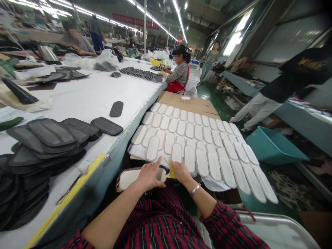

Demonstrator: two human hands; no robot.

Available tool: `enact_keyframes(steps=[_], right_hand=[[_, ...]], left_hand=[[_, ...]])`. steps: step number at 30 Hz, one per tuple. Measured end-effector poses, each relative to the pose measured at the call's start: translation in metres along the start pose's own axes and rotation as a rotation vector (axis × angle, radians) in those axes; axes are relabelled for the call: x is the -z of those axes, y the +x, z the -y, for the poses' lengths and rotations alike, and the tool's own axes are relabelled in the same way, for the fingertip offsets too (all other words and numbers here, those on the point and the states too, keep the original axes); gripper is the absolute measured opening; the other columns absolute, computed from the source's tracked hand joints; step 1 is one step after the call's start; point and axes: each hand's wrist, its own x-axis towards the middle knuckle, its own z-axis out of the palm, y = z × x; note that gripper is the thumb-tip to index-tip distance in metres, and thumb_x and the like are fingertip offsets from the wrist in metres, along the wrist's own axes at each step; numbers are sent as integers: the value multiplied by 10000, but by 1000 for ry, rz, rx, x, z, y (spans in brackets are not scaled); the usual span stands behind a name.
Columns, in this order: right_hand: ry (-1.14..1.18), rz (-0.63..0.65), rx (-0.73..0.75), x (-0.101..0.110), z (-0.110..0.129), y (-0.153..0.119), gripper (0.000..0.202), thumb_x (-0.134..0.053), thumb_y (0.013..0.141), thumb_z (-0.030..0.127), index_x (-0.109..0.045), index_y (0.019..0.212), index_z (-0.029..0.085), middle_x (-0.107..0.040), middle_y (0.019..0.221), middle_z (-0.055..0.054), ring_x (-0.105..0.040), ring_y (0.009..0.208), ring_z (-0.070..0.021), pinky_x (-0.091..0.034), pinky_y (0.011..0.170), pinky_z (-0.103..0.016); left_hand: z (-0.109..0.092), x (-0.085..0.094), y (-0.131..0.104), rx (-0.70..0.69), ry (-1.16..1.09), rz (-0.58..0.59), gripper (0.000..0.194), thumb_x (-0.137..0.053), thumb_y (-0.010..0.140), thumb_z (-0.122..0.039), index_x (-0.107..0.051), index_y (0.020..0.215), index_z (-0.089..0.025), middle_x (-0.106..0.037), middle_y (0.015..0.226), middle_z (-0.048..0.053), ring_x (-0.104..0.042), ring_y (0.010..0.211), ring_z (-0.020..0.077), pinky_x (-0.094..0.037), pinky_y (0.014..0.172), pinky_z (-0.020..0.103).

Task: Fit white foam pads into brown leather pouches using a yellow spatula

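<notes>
My left hand (149, 175) lies across a white oval panel (129, 178) with a dark brown edge, close to my lap. Its index finger stretches forward and its thumb is bent on the panel's right end; the other fingers are partly hidden. At that end, my right hand (181, 173) pinches a small yellow piece (171, 170), whose kind I cannot make out. A thin white strip shows between the two hands. Just beyond them, several rows of white oval panels (190, 159) with thin darker edges lie overlapping on a board.
Dark oval pieces (49, 135) are piled on the white table (85, 93) at left; a lone dark piece (116, 109) lies further off. Cardboard (189, 102) extends behind the panels. A teal bin (275, 145) stands at right. A person in a red apron (178, 77) works ahead.
</notes>
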Motion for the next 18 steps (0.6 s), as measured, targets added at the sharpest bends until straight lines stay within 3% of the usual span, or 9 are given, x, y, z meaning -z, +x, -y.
enact_keyframes(steps=[4,10,13,15,18], right_hand=[[5,-30,-60,4,-13,-8,535,-62,972,288,-570,871,152,-658,804,-108,-635,770,-184,-445,643,-273],[-62,-27,-17,-2,7,-6,415,-180,973,320,-556,872,177,-651,829,-72,-626,814,-183,-432,697,-277],[-76,5,44,-1,12,6,367,-223,969,308,-558,894,176,-653,854,-76,-623,845,-182,-428,706,-270],[-70,33,96,2,13,12,343,-259,964,309,-565,873,181,-659,844,-72,-628,844,-187,-427,699,-269],[-47,71,166,3,17,15,340,-267,962,292,-568,845,185,-669,812,-67,-645,789,-188,-423,644,-265]], left_hand=[[2,3,3,-9,-12,35,1149,-697,489,-581,-123,1417,-222,-522,1267,128,-470,1159,309,-321,959,426],[7,5,11,-14,-62,61,1062,-693,517,-519,-214,1400,-174,-528,1274,134,-488,1148,320,-334,969,432],[7,16,2,18,-86,42,1030,-662,587,-469,-141,1413,-143,-534,1271,126,-509,1135,293,-358,966,402],[11,23,-16,38,-140,-67,940,-607,679,-433,-95,1417,-155,-500,1312,113,-467,1188,263,-306,1021,412],[37,26,-54,78,-340,-415,701,-514,797,-397,-186,1389,-212,-446,1363,86,-381,1265,221,-169,1097,447]])
